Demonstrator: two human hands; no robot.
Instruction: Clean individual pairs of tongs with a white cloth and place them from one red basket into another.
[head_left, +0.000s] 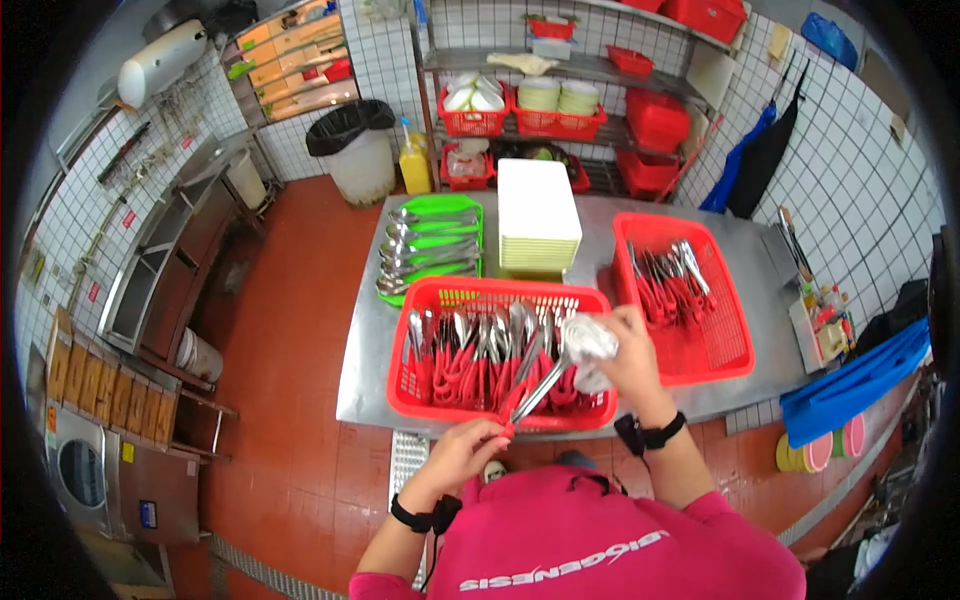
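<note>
Here, shiny silver tongs [541, 391], red-handled, left hand [460, 457] tight on the handle [511, 410], right hand [630, 358] around white cloth [588, 345]

Left grip [465, 455] finger-pinched, lower; right grip [630, 355] curled, higher; both forearms [682, 465] forward

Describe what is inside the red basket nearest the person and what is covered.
The red basket holds many red-handled metal utensils. They cover most of its bottom, which cannot be seen; the white cloth in the right hand hides part of its right end.
</note>
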